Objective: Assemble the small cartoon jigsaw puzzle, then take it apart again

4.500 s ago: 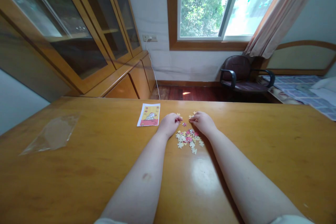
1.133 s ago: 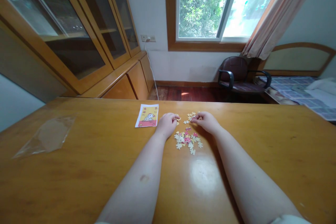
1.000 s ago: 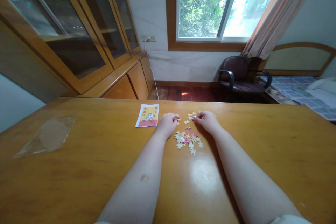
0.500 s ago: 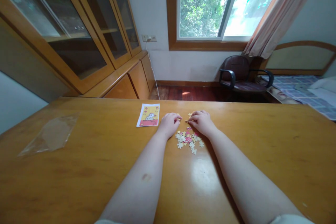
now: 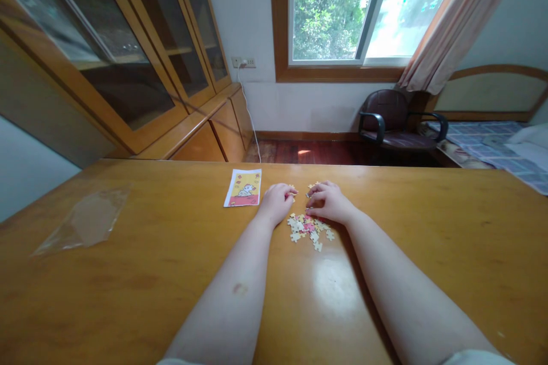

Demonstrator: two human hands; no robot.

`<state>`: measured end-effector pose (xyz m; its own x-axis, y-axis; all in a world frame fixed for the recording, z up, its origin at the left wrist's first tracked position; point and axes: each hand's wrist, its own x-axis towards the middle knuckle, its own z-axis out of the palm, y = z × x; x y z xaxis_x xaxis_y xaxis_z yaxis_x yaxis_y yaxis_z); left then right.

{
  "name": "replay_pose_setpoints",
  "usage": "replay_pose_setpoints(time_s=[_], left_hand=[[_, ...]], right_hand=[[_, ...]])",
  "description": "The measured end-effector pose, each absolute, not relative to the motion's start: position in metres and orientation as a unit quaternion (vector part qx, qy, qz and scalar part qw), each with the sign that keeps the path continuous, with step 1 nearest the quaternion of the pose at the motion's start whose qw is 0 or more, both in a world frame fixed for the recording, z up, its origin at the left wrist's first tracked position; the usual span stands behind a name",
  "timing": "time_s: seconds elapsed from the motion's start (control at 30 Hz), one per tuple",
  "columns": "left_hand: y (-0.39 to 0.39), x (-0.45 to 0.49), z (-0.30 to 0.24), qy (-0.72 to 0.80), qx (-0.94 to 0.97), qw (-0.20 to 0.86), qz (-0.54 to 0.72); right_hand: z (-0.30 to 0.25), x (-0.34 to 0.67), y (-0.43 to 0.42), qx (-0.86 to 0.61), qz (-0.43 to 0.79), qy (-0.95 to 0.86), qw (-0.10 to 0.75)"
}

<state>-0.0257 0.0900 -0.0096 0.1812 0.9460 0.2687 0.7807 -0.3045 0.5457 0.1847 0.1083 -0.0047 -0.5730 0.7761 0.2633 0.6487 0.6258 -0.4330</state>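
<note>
A small heap of loose jigsaw pieces, cream, yellow and pink, lies on the wooden table between my hands. My left hand rests curled at the heap's left edge, fingertips pinched on a small piece. My right hand sits at the heap's upper right, its fingers bent down onto the pieces. A few more pieces lie just beyond the fingertips. A yellow and red picture card with a white cartoon animal lies flat to the left of my left hand.
A clear plastic bag lies flat on the table at far left. Beyond the table's far edge are wooden glass-door cabinets, a dark office chair, a window and a bed at right.
My right hand has drawn back from the far pieces toward the heap and curled its fingers down on it. My left hand has stayed almost still.
</note>
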Motion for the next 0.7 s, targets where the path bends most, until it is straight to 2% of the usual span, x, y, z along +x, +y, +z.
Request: replay_pose_setpoints(time_s=[0.3,0.53,0.7], left_hand=[[0.092,-0.027,-0.013,0.568,0.757,0.143,0.291],[0.09,-0.026,-0.01,0.568,0.757,0.142,0.29],[0.091,-0.026,-0.011,0.57,0.754,0.147,0.292]], right_hand=[[-0.013,0.195,0.121,-0.541,0.093,-0.796,0.256],[-0.014,0.188,0.115,-0.483,0.104,-0.841,0.222],[-0.016,0.193,0.122,-0.551,0.097,-0.797,0.229]])
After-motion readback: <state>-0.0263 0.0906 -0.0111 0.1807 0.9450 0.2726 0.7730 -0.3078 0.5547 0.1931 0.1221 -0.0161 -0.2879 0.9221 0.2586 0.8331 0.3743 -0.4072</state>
